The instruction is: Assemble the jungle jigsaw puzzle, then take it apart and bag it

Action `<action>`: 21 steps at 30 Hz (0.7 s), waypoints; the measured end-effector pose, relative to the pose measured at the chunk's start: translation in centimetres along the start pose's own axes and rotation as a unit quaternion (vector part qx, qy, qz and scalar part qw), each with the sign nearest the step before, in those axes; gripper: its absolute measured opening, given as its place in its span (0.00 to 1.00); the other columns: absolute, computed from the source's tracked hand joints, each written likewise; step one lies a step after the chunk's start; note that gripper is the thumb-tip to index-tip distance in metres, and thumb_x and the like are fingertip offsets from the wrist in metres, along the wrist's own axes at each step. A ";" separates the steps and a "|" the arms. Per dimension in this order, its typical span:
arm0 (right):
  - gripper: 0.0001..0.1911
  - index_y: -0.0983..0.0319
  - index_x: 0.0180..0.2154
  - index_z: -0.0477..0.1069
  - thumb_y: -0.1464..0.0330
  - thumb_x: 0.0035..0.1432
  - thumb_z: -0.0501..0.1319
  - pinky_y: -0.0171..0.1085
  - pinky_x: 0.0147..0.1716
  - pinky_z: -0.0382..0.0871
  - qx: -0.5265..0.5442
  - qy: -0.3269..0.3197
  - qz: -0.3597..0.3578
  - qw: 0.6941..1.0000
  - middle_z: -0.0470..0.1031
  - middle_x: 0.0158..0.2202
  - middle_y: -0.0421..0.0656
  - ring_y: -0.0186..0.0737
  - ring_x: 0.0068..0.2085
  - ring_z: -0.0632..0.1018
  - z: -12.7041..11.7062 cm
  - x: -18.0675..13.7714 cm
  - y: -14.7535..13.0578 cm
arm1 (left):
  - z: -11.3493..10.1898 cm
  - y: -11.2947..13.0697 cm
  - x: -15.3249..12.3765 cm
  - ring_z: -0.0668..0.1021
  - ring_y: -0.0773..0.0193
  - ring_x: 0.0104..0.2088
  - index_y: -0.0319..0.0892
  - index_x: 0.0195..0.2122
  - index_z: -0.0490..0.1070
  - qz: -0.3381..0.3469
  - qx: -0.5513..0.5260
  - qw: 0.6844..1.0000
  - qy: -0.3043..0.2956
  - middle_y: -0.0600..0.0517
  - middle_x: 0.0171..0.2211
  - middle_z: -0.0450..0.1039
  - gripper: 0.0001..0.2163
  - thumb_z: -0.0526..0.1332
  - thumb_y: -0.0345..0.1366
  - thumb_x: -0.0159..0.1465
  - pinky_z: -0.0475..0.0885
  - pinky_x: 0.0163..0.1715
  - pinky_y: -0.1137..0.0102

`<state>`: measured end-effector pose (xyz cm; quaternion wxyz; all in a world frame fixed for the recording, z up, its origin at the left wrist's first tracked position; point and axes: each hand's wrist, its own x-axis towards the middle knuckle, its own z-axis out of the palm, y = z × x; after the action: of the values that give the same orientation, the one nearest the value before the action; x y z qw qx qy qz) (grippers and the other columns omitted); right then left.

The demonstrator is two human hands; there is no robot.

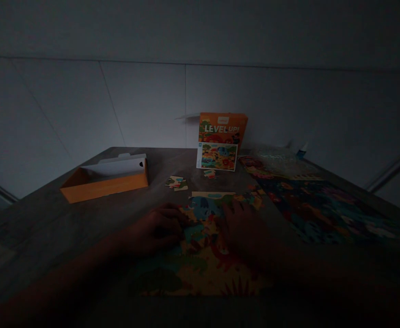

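Observation:
A partly joined jigsaw puzzle (200, 264) with animals, a lion and plants lies flat on the table before me. My left hand (159, 230) rests at its upper left edge, fingers curled, the tips touching the pieces there. Whatever they may grip is hidden in the dim light. My right hand (243, 228) lies over the right side of the puzzle with its fingers stretched out, covering part of the picture. Beyond the hands is a blue elephant section (203, 207). Some joined pieces (253, 198) sit just past my right fingers.
Loose puzzle pieces (176, 182) and a smaller group of pieces (210, 174) lie farther back. An orange open box tray (107, 186) stands left. A "LEVEL UP!" box (220, 130) stands upright behind a picture card (217, 157). Another dark puzzle (323, 209) and clear plastic (275, 157) lie right.

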<state>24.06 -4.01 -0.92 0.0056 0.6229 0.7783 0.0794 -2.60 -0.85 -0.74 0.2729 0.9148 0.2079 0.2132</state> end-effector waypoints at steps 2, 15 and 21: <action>0.26 0.69 0.53 0.71 0.56 0.71 0.47 0.50 0.47 0.69 0.011 0.005 -0.014 1.000 0.71 0.52 0.62 0.58 0.53 0.71 -0.2 0.0 0.0 | 0.0 0.1 0.0 0.74 0.54 0.54 0.42 0.36 0.79 -0.003 -0.001 1.000 0.000 0.45 0.50 0.76 0.06 0.62 0.34 0.66 0.67 0.56 0.56; 0.19 0.65 0.53 0.70 0.61 0.70 0.51 0.51 0.53 0.64 0.131 0.065 -0.237 0.960 0.69 0.55 0.57 0.53 0.54 0.70 -0.2 -0.4 -0.3 | 0.0 0.3 0.0 0.74 0.54 0.53 0.43 0.38 0.79 0.003 0.000 1.000 0.003 0.45 0.49 0.76 0.06 0.62 0.33 0.66 0.70 0.54 0.57; 0.32 0.61 0.64 0.62 0.50 0.69 0.46 0.68 0.56 0.54 0.097 0.043 -0.065 0.992 0.59 0.65 0.63 0.70 0.64 0.60 1.2 -0.5 -0.5 | 0.0 0.2 -0.1 0.75 0.55 0.53 0.43 0.36 0.79 0.002 0.004 1.000 -0.001 0.46 0.50 0.77 0.05 0.62 0.32 0.65 0.66 0.57 0.55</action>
<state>23.76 -4.43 -2.22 -0.0832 0.5642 0.8209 0.0299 -2.62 -1.01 -0.64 0.2694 0.9163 0.2067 0.2121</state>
